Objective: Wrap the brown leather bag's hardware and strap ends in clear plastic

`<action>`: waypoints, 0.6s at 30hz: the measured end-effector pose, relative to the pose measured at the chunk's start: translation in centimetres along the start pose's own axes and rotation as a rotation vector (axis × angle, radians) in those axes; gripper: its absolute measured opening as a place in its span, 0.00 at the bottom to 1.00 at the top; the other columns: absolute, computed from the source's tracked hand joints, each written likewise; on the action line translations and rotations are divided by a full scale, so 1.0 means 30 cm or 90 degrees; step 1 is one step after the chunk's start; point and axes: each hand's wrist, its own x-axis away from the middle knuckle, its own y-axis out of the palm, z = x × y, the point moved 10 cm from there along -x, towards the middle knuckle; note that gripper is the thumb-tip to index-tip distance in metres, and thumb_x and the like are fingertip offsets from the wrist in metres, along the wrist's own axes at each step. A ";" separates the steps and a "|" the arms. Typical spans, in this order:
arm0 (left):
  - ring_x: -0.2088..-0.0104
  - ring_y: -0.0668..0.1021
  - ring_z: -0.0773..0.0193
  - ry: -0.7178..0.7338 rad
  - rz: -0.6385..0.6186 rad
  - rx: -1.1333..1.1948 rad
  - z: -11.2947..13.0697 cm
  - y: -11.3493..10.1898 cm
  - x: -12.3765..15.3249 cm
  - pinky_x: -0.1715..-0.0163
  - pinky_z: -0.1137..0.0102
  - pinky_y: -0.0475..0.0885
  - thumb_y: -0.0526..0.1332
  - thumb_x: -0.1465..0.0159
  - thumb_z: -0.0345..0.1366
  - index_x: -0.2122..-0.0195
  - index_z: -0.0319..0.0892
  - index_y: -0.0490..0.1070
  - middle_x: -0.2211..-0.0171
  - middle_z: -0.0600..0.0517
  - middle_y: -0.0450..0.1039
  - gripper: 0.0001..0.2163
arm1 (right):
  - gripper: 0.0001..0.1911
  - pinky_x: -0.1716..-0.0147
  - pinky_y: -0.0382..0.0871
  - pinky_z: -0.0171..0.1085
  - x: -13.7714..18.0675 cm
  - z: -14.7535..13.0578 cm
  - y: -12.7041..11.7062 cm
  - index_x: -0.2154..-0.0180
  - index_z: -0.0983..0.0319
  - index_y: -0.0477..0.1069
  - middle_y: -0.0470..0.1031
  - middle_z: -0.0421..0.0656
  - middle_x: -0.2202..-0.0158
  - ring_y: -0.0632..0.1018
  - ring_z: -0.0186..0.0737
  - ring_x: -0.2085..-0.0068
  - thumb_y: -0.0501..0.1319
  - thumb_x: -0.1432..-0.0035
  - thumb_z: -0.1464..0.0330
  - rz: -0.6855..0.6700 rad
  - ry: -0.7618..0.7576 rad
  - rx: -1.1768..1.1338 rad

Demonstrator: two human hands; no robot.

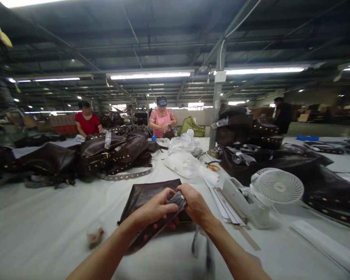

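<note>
A dark brown studded strap [151, 231], wrapped in clear plastic near its upper end, slants up between my hands. My left hand [157, 206] is closed on the strap, thumb lying along the plastic. At the wrapped end, my right hand [195, 203] grips the strap with bent fingers, partly hidden from view. Beneath and behind both hands a dark brown leather bag [140, 196] lies flat on the white-covered table [58, 217]. Blurred grey strips [196, 243] hang below my right hand.
Brown studded bags [125, 151] are heaped at the far left, more bags [251, 155] at the right. A white fan [277, 186] stands right, beside cardboard strips [231, 206]. Clear plastic [186, 144], orange-handled scissors [212, 167] and a crumpled brown scrap [95, 238] lie about. Co-workers stand beyond.
</note>
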 end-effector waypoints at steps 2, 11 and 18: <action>0.77 0.78 0.62 0.002 0.017 -0.009 0.013 -0.031 0.001 0.79 0.74 0.70 0.63 0.43 0.39 0.54 0.41 0.61 0.73 0.50 0.76 0.18 | 0.12 0.68 0.62 0.33 -0.010 0.007 -0.020 0.66 0.60 0.67 0.70 0.40 0.71 0.70 0.37 0.69 0.52 0.52 0.78 0.021 0.031 -0.038; 0.77 0.78 0.62 0.073 -0.006 0.035 0.103 -0.012 -0.009 0.77 0.72 0.72 0.61 0.40 0.42 0.54 0.41 0.60 0.75 0.51 0.76 0.17 | 0.10 0.77 0.60 0.32 -0.011 0.103 0.017 0.66 0.60 0.66 0.67 0.34 0.78 0.66 0.33 0.77 0.54 0.55 0.69 0.139 0.307 -0.455; 0.75 0.79 0.60 0.006 -0.041 0.029 0.039 0.030 -0.001 0.76 0.69 0.73 0.63 0.42 0.53 0.44 0.42 0.60 0.72 0.50 0.77 0.30 | 0.08 0.77 0.63 0.33 0.008 0.115 0.087 0.70 0.59 0.62 0.67 0.35 0.78 0.70 0.34 0.77 0.58 0.56 0.66 0.213 0.416 -0.739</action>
